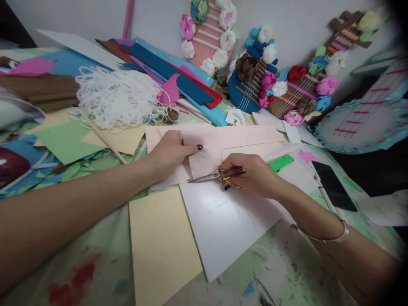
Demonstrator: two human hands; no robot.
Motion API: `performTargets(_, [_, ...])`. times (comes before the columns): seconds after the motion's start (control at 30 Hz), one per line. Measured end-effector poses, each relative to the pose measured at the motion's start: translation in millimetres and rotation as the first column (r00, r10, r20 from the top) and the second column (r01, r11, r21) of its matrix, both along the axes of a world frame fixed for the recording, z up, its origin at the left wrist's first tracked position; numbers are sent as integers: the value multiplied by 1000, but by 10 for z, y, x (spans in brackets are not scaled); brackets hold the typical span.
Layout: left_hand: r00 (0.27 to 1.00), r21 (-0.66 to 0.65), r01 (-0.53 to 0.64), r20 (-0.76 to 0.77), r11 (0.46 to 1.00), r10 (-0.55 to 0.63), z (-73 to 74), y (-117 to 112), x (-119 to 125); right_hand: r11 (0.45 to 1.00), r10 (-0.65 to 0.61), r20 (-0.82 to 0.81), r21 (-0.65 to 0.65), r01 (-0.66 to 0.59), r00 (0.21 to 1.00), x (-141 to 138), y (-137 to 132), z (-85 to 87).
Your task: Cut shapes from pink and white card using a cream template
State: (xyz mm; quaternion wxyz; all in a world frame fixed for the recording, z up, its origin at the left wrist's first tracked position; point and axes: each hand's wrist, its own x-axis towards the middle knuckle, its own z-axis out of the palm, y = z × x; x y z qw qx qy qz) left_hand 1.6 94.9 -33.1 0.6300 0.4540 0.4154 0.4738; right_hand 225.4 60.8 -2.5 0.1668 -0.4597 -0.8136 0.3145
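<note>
The left hand point(174, 153) pinches a pale pink, rectangular paper piece point(206, 156) lying between the hands — its lower edge nearer the right hand point(255, 174), which grips gold-handled metal scissors point(219, 174), long axis pointing left along that edge.

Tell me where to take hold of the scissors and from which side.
Best by the gold loops, coming from the right: the scissors lie crosswise, their visible blade pointing left at the near edge of the pink paper, so the loop end should be the safer one. The right grip holds them there.
</note>
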Motion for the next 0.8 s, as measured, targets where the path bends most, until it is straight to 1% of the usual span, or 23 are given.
performTargets(0.17, [1000, 2, 12, 14, 1000, -12, 12, -6, -1, 1000, -8, 0, -9, 8, 1000, 5, -16, -8])
performTargets(0.33, [1000, 5, 11, 1, 1000, -11, -7, 2, -5, 1000, 2, 37, 23, -3, 999, 3, -24, 9])
performTargets(0.43, [1000, 11, 1, -11, 1000, -1, -23, 9, -9, 997, 22, 89, 73, -29, 996, 4, -24, 27])
performTargets(0.53, [1000, 8, 1, -20, 1000, -1, -26, 11, -10, 991, 47, 105, 116, -60, 993, 3, -27, 41])
performTargets(0.7, [1000, 14, 12, -17, 1000, -12, -18, 4, -11, 986, 95, 113, 126, -110, 989, -32, -40, 51])
performTargets(0.8, [1000, 17, 20, -11, 1000, -19, -24, 6, -13, 986, 96, 112, 122, -110, 989, -76, -50, 54])
